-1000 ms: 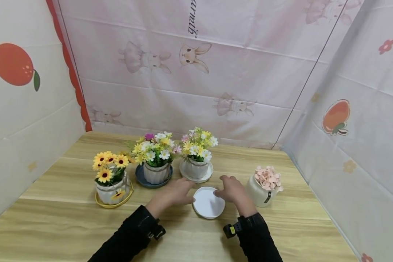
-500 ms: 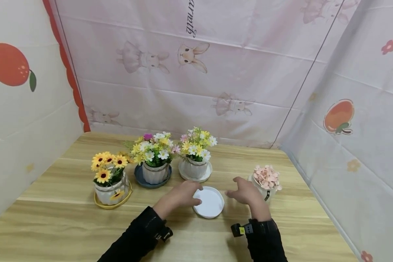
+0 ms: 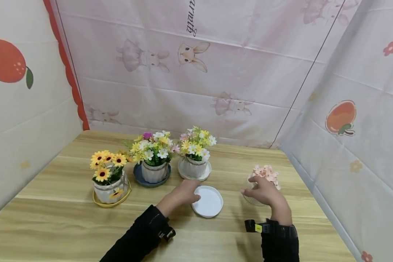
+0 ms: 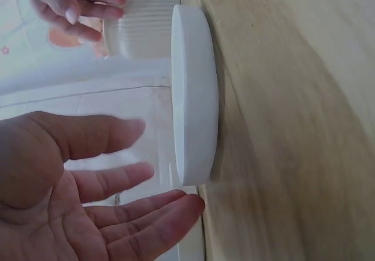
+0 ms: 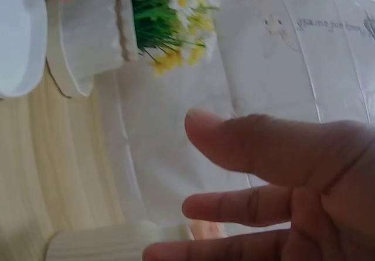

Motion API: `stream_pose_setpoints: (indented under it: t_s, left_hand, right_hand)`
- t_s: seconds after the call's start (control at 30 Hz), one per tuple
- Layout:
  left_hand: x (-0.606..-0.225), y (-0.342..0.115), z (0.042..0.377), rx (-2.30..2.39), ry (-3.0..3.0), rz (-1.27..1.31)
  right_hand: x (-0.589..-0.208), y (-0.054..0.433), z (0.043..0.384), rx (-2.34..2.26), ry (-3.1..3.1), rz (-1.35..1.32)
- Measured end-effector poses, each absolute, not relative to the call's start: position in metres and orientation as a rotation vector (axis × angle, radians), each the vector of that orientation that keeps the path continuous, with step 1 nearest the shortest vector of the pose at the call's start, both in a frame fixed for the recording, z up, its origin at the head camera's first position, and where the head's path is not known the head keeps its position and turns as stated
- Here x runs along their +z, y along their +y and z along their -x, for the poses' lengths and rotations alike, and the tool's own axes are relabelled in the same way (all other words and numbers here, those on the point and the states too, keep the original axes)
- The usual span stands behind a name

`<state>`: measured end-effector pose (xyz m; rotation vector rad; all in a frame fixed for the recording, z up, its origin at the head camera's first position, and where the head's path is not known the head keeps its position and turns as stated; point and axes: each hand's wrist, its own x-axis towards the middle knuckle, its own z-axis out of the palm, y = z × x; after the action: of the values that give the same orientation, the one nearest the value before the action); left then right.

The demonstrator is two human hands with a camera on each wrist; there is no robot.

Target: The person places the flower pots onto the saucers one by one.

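A round white saucer [image 3: 209,203] with a raised rim lies flat on the wooden table. My left hand [image 3: 182,193] is at its left side, fingers extended and spread, holding nothing. In the left wrist view its fingertips [image 4: 137,133] are close to the saucer [image 4: 196,97]. On the right stands a cream ribbed pot [image 3: 253,201] with pink flowers [image 3: 266,174]. My right hand [image 3: 265,191] overlaps that pot in the head view, thumb and fingers apart. In the right wrist view, the ribbed pot [image 5: 111,243] lies just past the spread fingers.
Sunflowers in a white pot [image 3: 107,192] stand on a yellow saucer [image 3: 99,203] at left. Behind, one mixed-flower pot [image 3: 154,173] rests on a dark blue saucer [image 3: 141,179], another [image 3: 194,168] on a white one [image 3: 207,174]. Printed cloth [image 3: 170,94] hangs around the table.
My right hand has moved right, from the white saucer's edge to the pink-flower pot. My left hand has shifted slightly right beside the saucer. The pots stay in place.
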<state>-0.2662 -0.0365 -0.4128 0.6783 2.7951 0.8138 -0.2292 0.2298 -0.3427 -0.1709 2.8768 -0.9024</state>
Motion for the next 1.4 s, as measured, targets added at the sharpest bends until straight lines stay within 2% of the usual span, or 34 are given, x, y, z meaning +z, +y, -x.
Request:
stream_pose_setpoints:
  t_s: [0.23,0.57,0.77,1.07,1.4]
  left_hand:
    - [-0.415,-0.034,0.27,0.835,2.822,-0.563]
    - [-0.414,-0.032,0.273,0.84,2.768,-0.371]
    - [-0.416,-0.031,0.274,0.892,2.704,-0.286]
    - [-0.419,-0.031,0.277,0.891,2.687,-0.237]
    - [-0.42,-0.034,0.277,0.915,2.684,-0.281]
  right_hand:
    - [-0.34,0.267,0.226,-1.205,2.785,0.196]
    - [-0.356,0.309,0.23,-1.355,2.972,-0.066]
    - [-0.372,0.321,0.237,-1.545,2.842,-0.205]
    - [-0.405,0.33,0.248,-1.727,2.522,0.042]
    - [-0.418,0.318,0.259,-1.703,2.632,0.166]
